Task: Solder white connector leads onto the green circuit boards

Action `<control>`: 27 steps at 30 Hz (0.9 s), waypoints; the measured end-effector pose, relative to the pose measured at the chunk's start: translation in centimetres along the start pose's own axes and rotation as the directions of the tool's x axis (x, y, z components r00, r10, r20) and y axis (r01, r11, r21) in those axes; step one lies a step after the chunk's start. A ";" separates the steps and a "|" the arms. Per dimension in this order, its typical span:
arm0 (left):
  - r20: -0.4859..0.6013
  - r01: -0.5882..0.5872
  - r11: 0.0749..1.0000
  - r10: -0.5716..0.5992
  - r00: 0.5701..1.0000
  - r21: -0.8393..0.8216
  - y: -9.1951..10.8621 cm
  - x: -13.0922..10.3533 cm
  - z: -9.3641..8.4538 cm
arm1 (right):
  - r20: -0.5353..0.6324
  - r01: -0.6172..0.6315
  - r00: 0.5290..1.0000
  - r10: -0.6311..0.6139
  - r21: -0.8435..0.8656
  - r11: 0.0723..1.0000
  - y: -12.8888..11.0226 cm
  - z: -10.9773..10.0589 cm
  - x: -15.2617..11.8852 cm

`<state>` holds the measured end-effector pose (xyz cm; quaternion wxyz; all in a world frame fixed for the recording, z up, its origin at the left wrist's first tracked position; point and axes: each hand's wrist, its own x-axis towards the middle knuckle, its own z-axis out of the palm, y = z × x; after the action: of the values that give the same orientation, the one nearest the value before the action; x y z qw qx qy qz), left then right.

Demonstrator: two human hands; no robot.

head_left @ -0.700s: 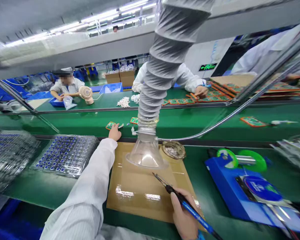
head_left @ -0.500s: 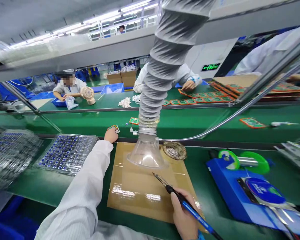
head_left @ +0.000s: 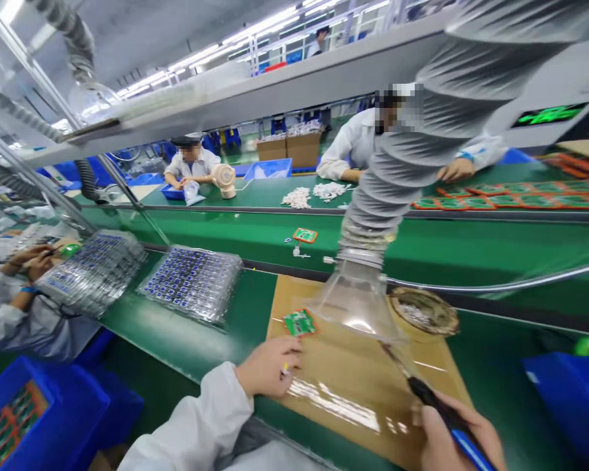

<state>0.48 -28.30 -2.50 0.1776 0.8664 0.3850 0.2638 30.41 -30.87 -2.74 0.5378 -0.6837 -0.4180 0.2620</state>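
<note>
My left hand [head_left: 267, 367] is over the left part of a brown mat [head_left: 334, 366], fingers curled around a small white and yellow part [head_left: 285, 370]. Just beyond its fingertips a green circuit board with an orange edge [head_left: 300, 322] lies on the mat. I cannot tell whether the fingers touch the board. A soldering iron with a black and blue handle [head_left: 425, 392] is gripped in my right hand [head_left: 454, 428]. Its metal end points up and left, near the rim of a clear fume hood [head_left: 356, 304]. Motion blurs that end.
A grey hose [head_left: 397, 163] hangs above the mat. A round tin [head_left: 425, 311] sits at the mat's back right. Plastic trays of blue parts [head_left: 191, 281] lie left. Another circuit board [head_left: 305, 235] is on the green belt [head_left: 216, 229]. Co-workers sit across and at left.
My left hand has come back from the belt to the mat, and a circuit board now lies there. The view has swung left. My right hand still holds the soldering iron.
</note>
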 end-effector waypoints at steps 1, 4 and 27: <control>0.062 -0.035 0.999 0.034 0.997 0.002 0.2 -0.1 0.2 | 0.000 -0.010 1.000 0.010 -0.019 1.000 -0.5 0.1 0.1; 0.198 -0.116 0.993 0.114 0.974 -0.002 -0.1 0.3 0.3 | 0.048 -0.060 0.997 0.065 -0.111 0.992 -2.7 0.7 0.0; -0.532 0.759 0.348 -0.554 0.640 0.550 -5.8 -9.7 -19.7 | 0.579 0.559 0.702 -0.415 -0.087 0.825 -1.7 8.4 -1.6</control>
<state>-20.02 -29.93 7.17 -0.1471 0.5848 0.7918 0.0971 22.28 -27.72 -3.62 0.3559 -0.5095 -0.7480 0.2328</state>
